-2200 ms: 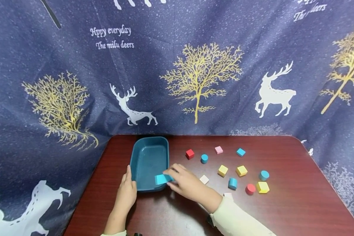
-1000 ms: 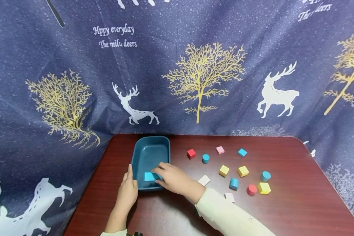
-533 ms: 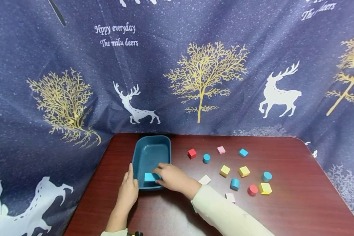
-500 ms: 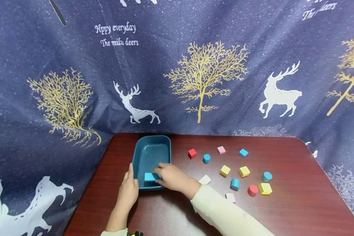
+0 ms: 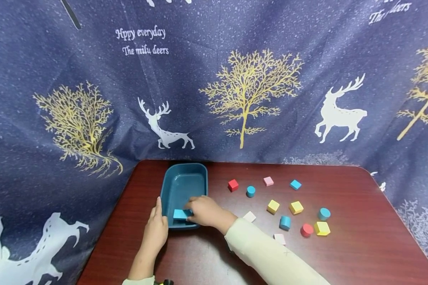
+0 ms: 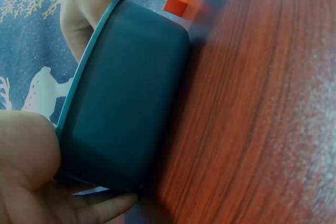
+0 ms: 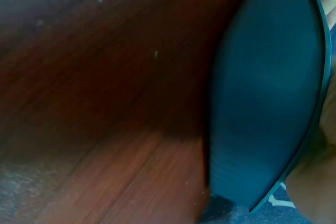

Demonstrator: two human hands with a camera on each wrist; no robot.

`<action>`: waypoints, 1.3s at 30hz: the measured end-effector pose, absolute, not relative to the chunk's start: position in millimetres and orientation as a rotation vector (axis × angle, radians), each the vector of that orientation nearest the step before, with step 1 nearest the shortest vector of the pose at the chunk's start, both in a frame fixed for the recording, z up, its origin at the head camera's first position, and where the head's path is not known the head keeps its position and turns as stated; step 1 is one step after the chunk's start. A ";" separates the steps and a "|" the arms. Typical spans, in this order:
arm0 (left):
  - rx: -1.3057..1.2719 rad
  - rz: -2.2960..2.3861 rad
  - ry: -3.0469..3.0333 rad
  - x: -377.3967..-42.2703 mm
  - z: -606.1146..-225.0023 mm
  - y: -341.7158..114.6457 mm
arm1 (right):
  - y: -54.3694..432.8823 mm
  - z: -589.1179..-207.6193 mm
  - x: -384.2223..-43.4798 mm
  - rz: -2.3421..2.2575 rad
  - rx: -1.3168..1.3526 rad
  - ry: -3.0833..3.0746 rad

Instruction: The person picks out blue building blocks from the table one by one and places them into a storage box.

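Observation:
A dark teal plastic bin (image 5: 185, 168) stands at the left of the table. My right hand (image 5: 207, 211) reaches over its right rim, with fingers and thumb pinching a light blue rectangular block (image 5: 180, 214) low inside the near end. The block's right end is hidden by the fingers, and it looks slightly tilted. My left hand (image 5: 155, 229) lies along the bin's left side, fingers straight and touching the wall. In the left wrist view, that hand's fingers (image 6: 105, 209) extend along the outside of the bin. Only the bin's outer wall (image 7: 268, 77) shows in the right wrist view.
To the right lie several small blocks: a red cube (image 5: 233, 185), blue cylinders (image 5: 285, 222), yellow cubes (image 5: 272, 206), a red cylinder (image 5: 306, 230), a flat pink block (image 5: 268, 181), a flat blue block (image 5: 295, 184) and pale blocks (image 5: 279, 239). A patterned cloth (image 5: 214, 99) hangs behind the table.
My right hand has carried the blue block leftward from over the right rim into the bin; lately the block shifted and tilted slightly. My left hand stays beside the bin. The head view has drifted slightly.

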State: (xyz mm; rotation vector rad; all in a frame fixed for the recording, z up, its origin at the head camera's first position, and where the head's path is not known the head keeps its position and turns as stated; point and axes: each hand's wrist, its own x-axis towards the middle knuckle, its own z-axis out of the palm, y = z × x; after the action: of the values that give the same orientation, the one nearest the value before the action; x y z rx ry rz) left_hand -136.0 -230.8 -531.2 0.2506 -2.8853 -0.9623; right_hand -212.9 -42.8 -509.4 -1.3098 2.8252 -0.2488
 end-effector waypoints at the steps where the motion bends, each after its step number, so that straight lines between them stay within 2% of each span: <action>1: 0.252 -0.963 -2.888 -136.2 -531.0 -230.8 | -43.6 -509.7 -213.5 -0.231 -1.306 2.822; 39: 0.262 -1.002 -2.922 -136.5 -531.3 -232.6 | -55.9 -510.9 -213.1 0.062 -1.256 2.825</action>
State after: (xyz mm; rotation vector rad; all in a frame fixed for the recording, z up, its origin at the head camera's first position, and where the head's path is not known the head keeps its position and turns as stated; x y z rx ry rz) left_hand -136.5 -232.6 -531.3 0.2620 -2.9223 -1.0015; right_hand -213.1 -55.9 -510.9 -1.2556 2.8248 0.0619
